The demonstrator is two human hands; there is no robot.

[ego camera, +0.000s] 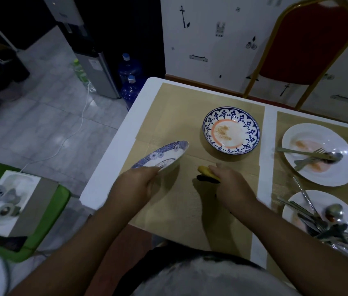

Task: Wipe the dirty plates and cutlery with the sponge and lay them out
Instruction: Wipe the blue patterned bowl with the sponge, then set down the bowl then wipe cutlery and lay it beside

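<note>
White table (104,167) carried beige placemats (179,116) near a red chair (305,45). The left hand (138,184) was closed on the rim of a tilted blue-patterned plate (162,155), lifted above the mat. The right hand (230,186) gripped a yellow sponge (206,170) against the mat. A dirty blue-rimmed bowl (231,130) stood behind; two white plates (320,154) with cutlery (309,157) lay at the right.

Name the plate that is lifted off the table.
The blue-patterned plate, tilted in the left hand; the other three plates lie flat on placemats.
</note>
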